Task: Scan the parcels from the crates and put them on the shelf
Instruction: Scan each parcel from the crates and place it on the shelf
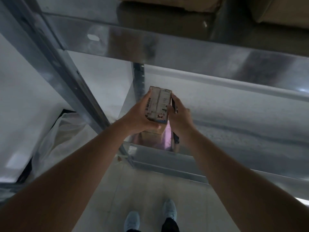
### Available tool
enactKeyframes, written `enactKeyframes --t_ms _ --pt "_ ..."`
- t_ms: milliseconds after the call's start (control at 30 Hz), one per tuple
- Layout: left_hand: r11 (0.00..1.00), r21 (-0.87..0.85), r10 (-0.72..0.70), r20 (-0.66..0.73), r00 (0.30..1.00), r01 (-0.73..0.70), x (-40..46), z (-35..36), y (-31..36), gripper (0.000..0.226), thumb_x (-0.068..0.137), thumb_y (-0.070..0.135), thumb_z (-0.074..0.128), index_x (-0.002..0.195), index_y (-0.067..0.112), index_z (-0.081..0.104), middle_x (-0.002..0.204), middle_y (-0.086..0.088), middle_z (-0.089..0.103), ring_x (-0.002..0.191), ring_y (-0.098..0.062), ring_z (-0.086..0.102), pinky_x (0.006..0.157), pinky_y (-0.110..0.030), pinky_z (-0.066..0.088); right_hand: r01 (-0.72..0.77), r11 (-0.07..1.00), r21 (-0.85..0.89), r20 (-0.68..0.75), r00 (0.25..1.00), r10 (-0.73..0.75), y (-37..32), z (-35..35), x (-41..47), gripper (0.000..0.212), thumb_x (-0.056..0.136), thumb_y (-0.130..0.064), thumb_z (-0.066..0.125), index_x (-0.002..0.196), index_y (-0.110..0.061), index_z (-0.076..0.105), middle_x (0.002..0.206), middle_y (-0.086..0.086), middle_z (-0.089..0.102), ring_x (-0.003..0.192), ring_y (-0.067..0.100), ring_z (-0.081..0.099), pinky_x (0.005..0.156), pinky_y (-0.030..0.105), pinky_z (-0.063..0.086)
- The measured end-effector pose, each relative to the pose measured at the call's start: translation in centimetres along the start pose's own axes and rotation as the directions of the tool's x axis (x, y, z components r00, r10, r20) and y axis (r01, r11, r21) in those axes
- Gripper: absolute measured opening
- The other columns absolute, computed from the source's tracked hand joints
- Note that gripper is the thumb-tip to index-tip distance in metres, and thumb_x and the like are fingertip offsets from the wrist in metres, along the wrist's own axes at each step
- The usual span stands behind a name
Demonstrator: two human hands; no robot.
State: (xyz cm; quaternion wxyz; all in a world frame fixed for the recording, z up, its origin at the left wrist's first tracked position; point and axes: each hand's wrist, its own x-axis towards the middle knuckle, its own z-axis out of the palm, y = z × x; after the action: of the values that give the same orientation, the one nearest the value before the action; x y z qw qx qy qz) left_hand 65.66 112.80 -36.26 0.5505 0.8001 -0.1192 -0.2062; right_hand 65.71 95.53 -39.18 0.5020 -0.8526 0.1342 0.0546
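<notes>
Galvanised steel shelf (234, 114) carries a small cardboard parcel (158, 104), held just above its near-left corner; brown boxes (167, 2) sit on the tier above, cut off by the frame's top. White labels with a barcode and a red scrawl cover the parcel's top face. Left hand (138, 116) grips its left side and near end, fingers curled. Right hand (179, 114) grips the right side together with a dark slim object (174, 108), mostly hidden.

**Person seen from the head camera**

Both forearms bare, no sleeves, watch or rings in view on the left hand (138, 113) or right hand (179, 117). Pale blue shoes (132, 221) with a knit-like upper; dark trouser hems (170, 225) above them
</notes>
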Motion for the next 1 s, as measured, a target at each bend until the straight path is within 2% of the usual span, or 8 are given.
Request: enactKeyframes --t_ms 100,233,367,500,567,733,900,1000 --pt "1.0 0.009 -0.003 -0.009 1.0 0.003 0.3 0.1 0.1 0.122 0.063 0.018 0.093 0.153 0.049 0.016 0.16 0.002 0.041 0.15 -0.023 0.04 0.114 -0.054 0.051 -0.002 1.0 -0.009 -0.011 1.0 0.002 -0.2 -0.1 0.3 0.044 0.115 -0.041 0.038 0.156 -0.057 0.038 0.141 0.006 0.056 0.114 0.023 0.062 0.107 0.054 0.058" --pt "0.999 0.038 -0.012 -0.002 1.0 0.012 0.3 0.0 0.3 0.128 0.071 0.002 0.094 0.166 0.032 0.013 0.161 0.0 0.038 0.151 -0.024 0.037 0.115 -0.057 0.048 -0.022 0.999 -0.029 -0.047 0.999 0.02 -0.6 -0.3 -0.2 0.049 0.115 -0.04 0.041 0.16 -0.056 0.032 0.146 0.007 0.054 0.117 0.026 0.058 0.112 0.056 0.051" --pt "0.956 0.295 0.019 -0.045 0.999 -0.005 -0.6 0.1 1.8 0.124 0.075 0.03 0.096 0.167 0.029 0.014 0.162 0.0 0.03 0.151 -0.024 0.032 0.119 -0.054 0.045 -0.037 0.999 -0.036 -0.148 0.988 0.032 -1.0 -2.0 -2.1 0.054 0.113 -0.043 0.044 0.163 -0.056 0.026 0.134 0.008 0.047 0.107 0.03 0.062 0.102 0.057 0.056" --pt "0.799 0.597 0.126 -0.053 0.991 -0.07 -2.1 0.3 4.3 0.092 0.095 0.05 0.073 0.166 0.022 0.021 0.17 -0.001 0.021 0.155 -0.031 0.026 0.121 -0.056 0.04 -0.062 0.995 -0.083 -0.213 0.976 0.043 -1.4 -4.8 -5.9 0.052 0.113 -0.045 0.042 0.163 -0.055 0.029 0.129 0.011 0.045 0.108 0.036 0.062 0.104 0.055 0.053" --pt "0.727 0.679 0.151 -0.017 0.988 -0.1 -2.9 0.9 5.9 0.08 0.103 0.05 0.062 0.166 0.018 0.024 0.174 -0.005 0.018 0.16 -0.035 0.02 0.125 -0.058 0.033 -0.072 0.993 -0.096 -0.246 0.968 0.046 -1.8 -6.4 -8.3 0.052 0.114 -0.046 0.039 0.164 -0.054 0.027 0.128 0.011 0.046 0.106 0.034 0.061 0.104 0.054 0.053" --pt "0.587 0.779 0.159 0.155 0.975 -0.219 -5.1 3.9 10.1 0.077 0.107 0.046 0.054 0.169 0.017 0.018 0.179 -0.007 0.004 0.164 -0.034 0.004 0.131 -0.056 0.011 -0.122 0.985 -0.122 -0.343 0.936 0.074 -2.4 -10.5 -15.4 0.053 0.114 -0.046 0.038 0.164 -0.055 0.024 0.128 0.011 0.046 0.103 0.034 0.06 0.103 0.051 0.053" --pt "0.481 0.798 0.188 0.31 0.932 -0.362 -7.6 8.6 14.6 0.075 0.108 0.047 0.052 0.168 0.014 0.023 0.177 -0.01 0.009 0.161 -0.037 0.013 0.13 -0.053 0.012 -0.184 0.969 -0.167 -0.4 0.91 0.104 -1.6 -15.7 -22.3 0.055 0.113 -0.044 0.04 0.164 -0.054 0.024 0.131 0.014 0.046 0.105 0.039 0.061 0.102 0.057 0.053" --pt "0.417 0.79 0.217 0.394 0.893 -0.45 -9.3 12.5 17.7 0.073 0.108 0.047 0.049 0.168 0.016 0.023 0.177 -0.009 0.01 0.161 -0.038 0.015 0.131 -0.054 0.011 -0.24 0.945 -0.221 -0.466 0.877 0.114 -0.2 -19.4 -26.5 0.054 0.112 -0.045 0.04 0.164 -0.052 0.027 0.134 0.016 0.05 0.11 0.038 0.057 0.103 0.047 0.049"
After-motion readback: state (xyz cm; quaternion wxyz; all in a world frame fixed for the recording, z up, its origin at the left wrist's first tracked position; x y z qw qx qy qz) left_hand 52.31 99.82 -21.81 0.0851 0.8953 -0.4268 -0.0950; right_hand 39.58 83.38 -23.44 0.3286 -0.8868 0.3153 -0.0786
